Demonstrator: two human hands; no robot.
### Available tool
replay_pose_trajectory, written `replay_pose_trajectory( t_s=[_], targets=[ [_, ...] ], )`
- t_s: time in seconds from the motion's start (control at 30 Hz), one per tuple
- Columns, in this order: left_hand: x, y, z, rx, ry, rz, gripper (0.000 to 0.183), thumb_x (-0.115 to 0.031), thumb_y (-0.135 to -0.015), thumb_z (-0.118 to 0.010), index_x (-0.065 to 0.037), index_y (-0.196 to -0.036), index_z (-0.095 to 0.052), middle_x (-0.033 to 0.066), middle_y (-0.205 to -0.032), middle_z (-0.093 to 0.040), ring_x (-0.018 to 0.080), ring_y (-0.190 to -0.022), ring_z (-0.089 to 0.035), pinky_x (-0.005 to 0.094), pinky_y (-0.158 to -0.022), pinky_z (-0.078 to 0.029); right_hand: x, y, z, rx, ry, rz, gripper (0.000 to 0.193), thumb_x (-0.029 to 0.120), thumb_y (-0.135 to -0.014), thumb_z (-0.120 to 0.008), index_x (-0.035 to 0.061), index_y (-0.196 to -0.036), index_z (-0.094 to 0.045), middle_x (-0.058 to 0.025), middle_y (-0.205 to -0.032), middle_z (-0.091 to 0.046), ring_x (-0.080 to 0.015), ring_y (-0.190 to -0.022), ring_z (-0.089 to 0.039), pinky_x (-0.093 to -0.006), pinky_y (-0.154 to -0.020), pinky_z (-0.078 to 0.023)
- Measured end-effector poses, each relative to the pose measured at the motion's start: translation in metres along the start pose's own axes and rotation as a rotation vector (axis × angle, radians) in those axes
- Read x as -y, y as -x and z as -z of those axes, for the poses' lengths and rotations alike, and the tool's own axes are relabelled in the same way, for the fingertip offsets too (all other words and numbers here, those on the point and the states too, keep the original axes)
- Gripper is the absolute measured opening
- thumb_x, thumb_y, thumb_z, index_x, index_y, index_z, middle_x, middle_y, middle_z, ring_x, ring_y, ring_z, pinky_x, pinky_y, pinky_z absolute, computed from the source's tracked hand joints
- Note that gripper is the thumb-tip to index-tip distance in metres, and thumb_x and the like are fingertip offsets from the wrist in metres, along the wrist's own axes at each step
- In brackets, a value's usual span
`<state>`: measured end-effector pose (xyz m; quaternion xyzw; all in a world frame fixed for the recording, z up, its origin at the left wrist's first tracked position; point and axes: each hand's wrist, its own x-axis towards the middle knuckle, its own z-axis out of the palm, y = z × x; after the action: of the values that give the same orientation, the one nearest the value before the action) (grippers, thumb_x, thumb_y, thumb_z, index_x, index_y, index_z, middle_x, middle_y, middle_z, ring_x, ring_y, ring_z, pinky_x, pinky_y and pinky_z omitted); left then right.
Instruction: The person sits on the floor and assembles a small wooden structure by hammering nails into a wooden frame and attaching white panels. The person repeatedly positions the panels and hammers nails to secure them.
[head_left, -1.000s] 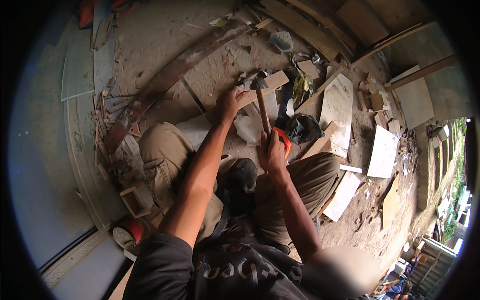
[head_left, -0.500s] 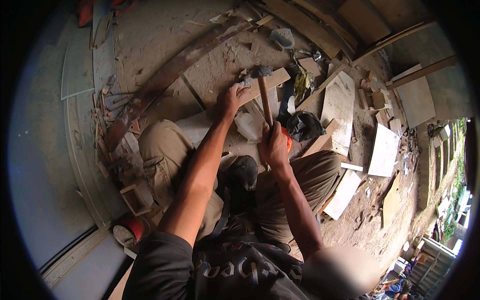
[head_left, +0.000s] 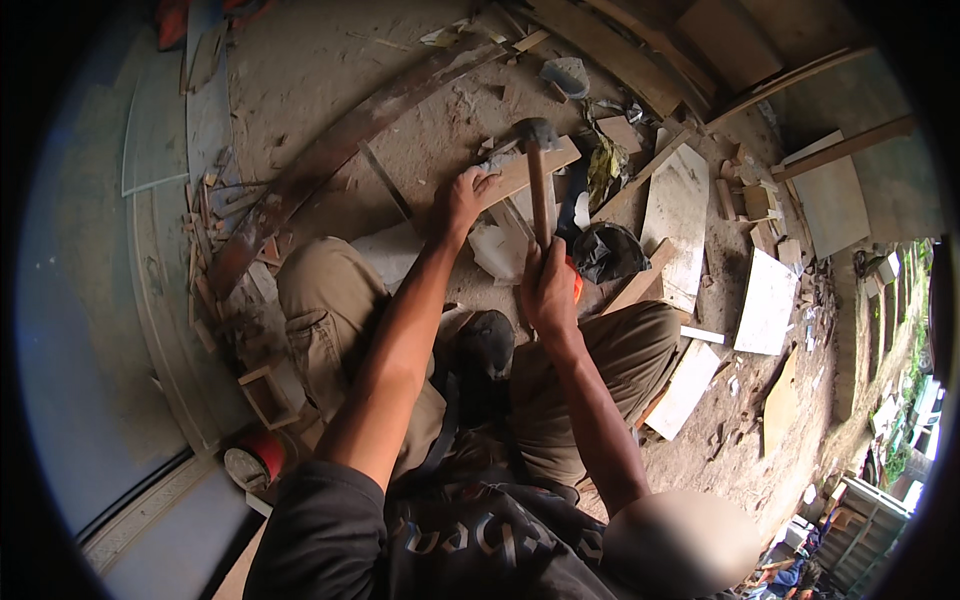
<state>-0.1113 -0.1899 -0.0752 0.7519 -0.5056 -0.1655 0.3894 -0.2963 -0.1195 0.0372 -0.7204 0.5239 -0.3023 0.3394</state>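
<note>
Now your right hand point(head_left: 548, 290) is clenched on the wooden handle of the metal-headed hammer point(head_left: 538, 170), whose head has dropped from a second ago onto the pale wooden strip point(head_left: 530, 170) just beyond it. Your left hand point(head_left: 462, 200) presses that strip down on the dusty concrete floor point(head_left: 330, 70). A crumpled black bag point(head_left: 605, 250) lies just right of the hammer grip.

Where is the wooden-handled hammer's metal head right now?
Head view, upper centre: the hammer's metal head sits over the wooden strip pinned by the left hand.
</note>
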Motion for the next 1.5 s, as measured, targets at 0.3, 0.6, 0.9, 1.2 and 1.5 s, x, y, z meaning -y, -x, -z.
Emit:
replay_pose_trajectory(
  t_s=[0.3, 0.6, 0.9, 1.2, 1.5],
  targets=[
    [0.003, 0.002, -0.003, -0.016, -0.013, -0.034, 0.046, -0.049, -0.086, -0.061, -0.005, -0.097, -0.068, 0.0167, -0.086, -0.069, 0.0351, -0.081, -0.066, 0.0408, -0.069, -0.051, 0.001, 0.0, 0.003, -0.003, 0.011, 0.005, 0.018, 0.016, -0.097, -0.049, 0.0008, -0.095, -0.04, -0.0291, -0.067, -0.056, -0.0491, -0.066, -0.056, -0.0511, -0.052, -0.04],
    [0.003, -0.006, -0.001, -0.006, 0.016, -0.034, 0.046, -0.051, -0.087, -0.06, -0.007, -0.096, -0.067, 0.0171, -0.087, -0.068, 0.0378, -0.081, -0.065, 0.0425, -0.068, -0.05, -0.006, -0.002, -0.002, 0.062, 0.096, -0.009, 0.021, 0.017, -0.097, -0.049, -0.0004, -0.091, -0.038, -0.0317, -0.067, -0.056, -0.0519, -0.067, -0.055, -0.0526, -0.053, -0.04],
    [0.0, -0.004, 0.001, -0.016, 0.03, -0.035, 0.044, -0.049, -0.087, -0.06, -0.006, -0.096, -0.067, 0.0178, -0.088, -0.068, 0.0375, -0.082, -0.065, 0.0423, -0.068, -0.051, -0.025, 0.002, -0.014, 0.076, 0.097, 0.06, 0.022, 0.016, -0.096, -0.049, -0.0014, -0.094, -0.036, -0.0325, -0.067, -0.055, -0.0527, -0.064, -0.055, -0.0577, -0.052, -0.039],
    [0.0, 0.001, -0.001, 0.024, 0.01, -0.033, 0.051, -0.052, -0.084, -0.063, -0.005, -0.102, -0.065, 0.0186, -0.087, -0.068, 0.0386, -0.083, -0.065, 0.0448, -0.069, -0.052, -0.005, 0.004, -0.012, -0.022, 0.012, 0.068, 0.021, 0.015, -0.096, -0.049, -0.0024, -0.097, -0.038, -0.0314, -0.065, -0.055, -0.0526, -0.063, -0.055, -0.0545, -0.051, -0.04],
    [-0.005, 0.003, -0.006, 0.052, -0.347, -0.06, 0.076, -0.067, -0.068, -0.069, 0.0, -0.103, -0.063, 0.0225, -0.086, -0.068, 0.0391, -0.08, -0.066, 0.0441, -0.072, -0.054, -0.029, 0.016, -0.017, 0.021, 0.016, 0.005, 0.02, 0.015, -0.095, -0.053, -0.0016, -0.098, -0.041, -0.0285, -0.066, -0.055, -0.0485, -0.062, -0.056, -0.0505, -0.051, -0.039]
  ],
)
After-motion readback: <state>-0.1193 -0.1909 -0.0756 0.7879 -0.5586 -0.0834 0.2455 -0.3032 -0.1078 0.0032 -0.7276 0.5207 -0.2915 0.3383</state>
